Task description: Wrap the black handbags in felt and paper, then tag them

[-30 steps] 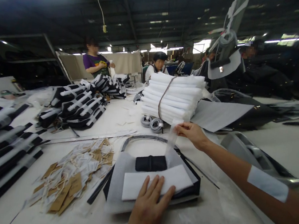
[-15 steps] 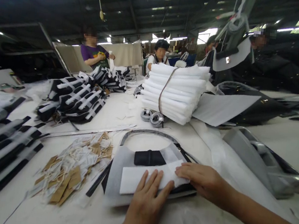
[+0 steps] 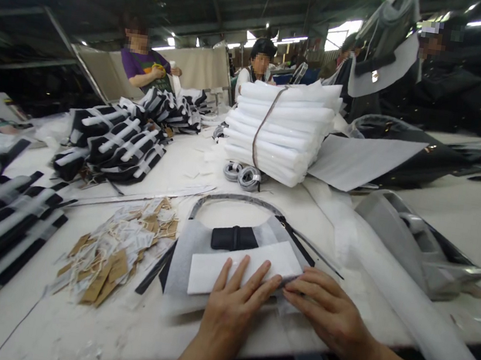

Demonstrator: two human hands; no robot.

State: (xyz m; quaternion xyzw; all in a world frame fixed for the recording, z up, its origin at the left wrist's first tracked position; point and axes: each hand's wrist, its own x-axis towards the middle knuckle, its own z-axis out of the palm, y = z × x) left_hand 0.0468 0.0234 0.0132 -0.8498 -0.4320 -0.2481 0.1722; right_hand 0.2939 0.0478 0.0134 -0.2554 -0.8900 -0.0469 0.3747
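Note:
A handbag (image 3: 191, 244), wrapped in thin grey sheeting with black showing, lies flat before me, its wrapped handle (image 3: 238, 198) arching away. A black strap tab (image 3: 235, 238) crosses its upper face. Over its lower face rests a white foam strip (image 3: 206, 273). My left hand (image 3: 236, 300) presses that strip flat, fingers outstretched and spread. At the strip's lower right corner is my right hand (image 3: 332, 310), its fingers drawn together against a greyish edge. Whatever lies between those fingertips is hidden.
Left of the bag lies a heap of tags (image 3: 117, 261) with strings. Wrapped black pieces (image 3: 3, 231) are stacked at far left, more (image 3: 115, 140) behind. Beyond the bag stand a tied foam bundle (image 3: 280, 132) and wrapped coils (image 3: 247, 177). A grey wrapped bag (image 3: 410, 238) lies right; co-workers are behind.
My right hand has moved down from the foam strip's upper right end to its lower right corner. The strip's right end now lies more tilted. My left hand stays spread on it.

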